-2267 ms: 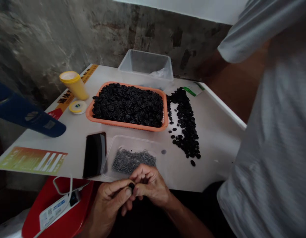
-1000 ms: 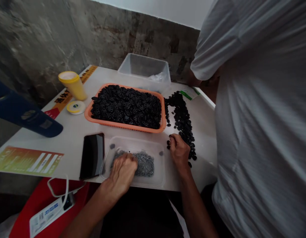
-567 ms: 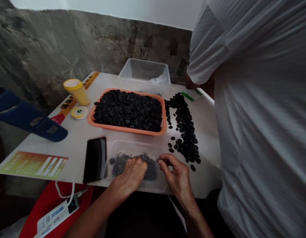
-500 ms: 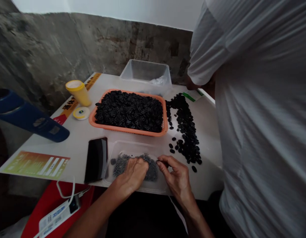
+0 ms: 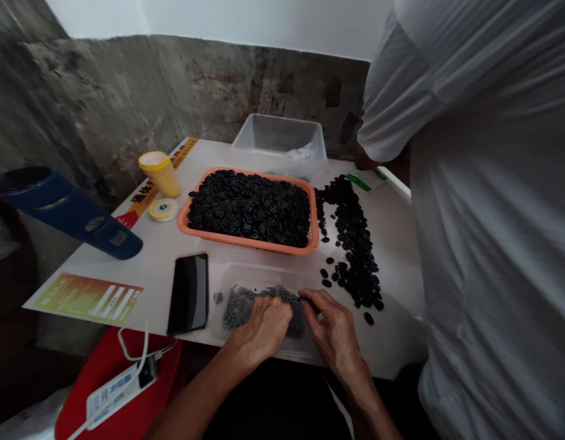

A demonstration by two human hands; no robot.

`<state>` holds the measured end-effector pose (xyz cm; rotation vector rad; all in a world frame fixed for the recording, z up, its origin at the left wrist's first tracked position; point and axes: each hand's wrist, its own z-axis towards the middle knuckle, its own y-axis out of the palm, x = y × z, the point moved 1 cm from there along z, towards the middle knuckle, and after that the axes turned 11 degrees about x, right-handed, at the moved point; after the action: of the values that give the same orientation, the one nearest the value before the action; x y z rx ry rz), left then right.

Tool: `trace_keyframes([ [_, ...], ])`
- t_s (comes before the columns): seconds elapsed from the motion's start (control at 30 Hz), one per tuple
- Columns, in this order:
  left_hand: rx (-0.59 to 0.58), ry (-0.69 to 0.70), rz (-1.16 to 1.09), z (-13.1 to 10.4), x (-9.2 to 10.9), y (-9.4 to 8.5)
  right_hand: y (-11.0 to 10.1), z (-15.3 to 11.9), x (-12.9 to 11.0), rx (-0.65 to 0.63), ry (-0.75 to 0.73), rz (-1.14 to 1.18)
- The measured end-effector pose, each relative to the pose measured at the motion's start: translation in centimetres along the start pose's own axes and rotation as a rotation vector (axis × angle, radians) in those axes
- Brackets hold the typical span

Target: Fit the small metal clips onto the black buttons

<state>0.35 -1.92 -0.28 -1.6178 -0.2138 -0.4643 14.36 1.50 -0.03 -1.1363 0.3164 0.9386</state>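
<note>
My left hand (image 5: 269, 322) is closed with its fingers curled down over a clear plastic tray (image 5: 225, 278). Its fingertips are hidden, so I cannot make out what they hold. In the tray lie heaps of small grey metal pieces (image 5: 239, 308), thin like pins or screws. My right hand (image 5: 333, 324) is at the tray's right side, thumb and index finger pinched on a small black piece, mostly covered by the fingers. Behind the tray stands an orange basket (image 5: 248, 244) full of black oval pieces (image 5: 250, 208). More black oval pieces (image 5: 355, 244) lie loose on the table to the right.
A phone (image 5: 189, 293) lies left of the tray. Further left are a blue bottle (image 5: 90, 220), a yellow cup (image 5: 162, 174) and its lid (image 5: 164, 209). A clear bin (image 5: 280, 137) stands at the back. A person in a white shirt (image 5: 484, 214) is close on my right.
The whole view has shifted slightly, so things appear further right. My left hand has moved a little to the right over the tray, nearer my right hand. The right hand keeps its pinch.
</note>
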Motion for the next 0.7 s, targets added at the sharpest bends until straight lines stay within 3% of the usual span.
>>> trace_keyframes([
  [0.1,0.067,0.015,-0.019,-0.3,0.8,-0.9,-0.3,0.3,0.4,-0.011,-0.022,-0.105],
  [0.2,0.209,0.009,-0.058,-1.9,-0.5,-2.4,-0.6,0.5,0.9,-0.018,-0.018,-0.156],
  [0.27,0.404,-0.062,-0.07,-3.6,-3.2,-3.4,-0.8,0.7,1.2,-0.021,-0.014,-0.177],
  [0.3,0.618,-0.147,-0.078,-4.6,-4.9,-3.9,-0.9,0.8,1.3,-0.015,-0.015,-0.186],
  [0.33,0.748,-0.213,-0.062,-5.5,-6.6,-4.2,-0.9,0.9,1.4,-0.004,-0.017,-0.195],
  [0.37,0.762,-0.253,-0.017,-6.1,-8.2,-4.1,-0.9,1.0,1.6,0.009,-0.021,-0.205],
  [0.47,0.53,-0.252,0.163,-6.4,-11.0,-3.0,-0.8,1.2,1.8,0.038,-0.039,-0.233],
  [0.57,0.416,-0.175,0.196,-5.2,-11.0,-1.5,-0.8,1.3,1.9,0.031,-0.05,-0.24],
  [0.7,0.428,-0.135,0.182,-4.1,-10.2,-0.7,-1.2,1.2,1.8,0.024,-0.07,-0.229],
])
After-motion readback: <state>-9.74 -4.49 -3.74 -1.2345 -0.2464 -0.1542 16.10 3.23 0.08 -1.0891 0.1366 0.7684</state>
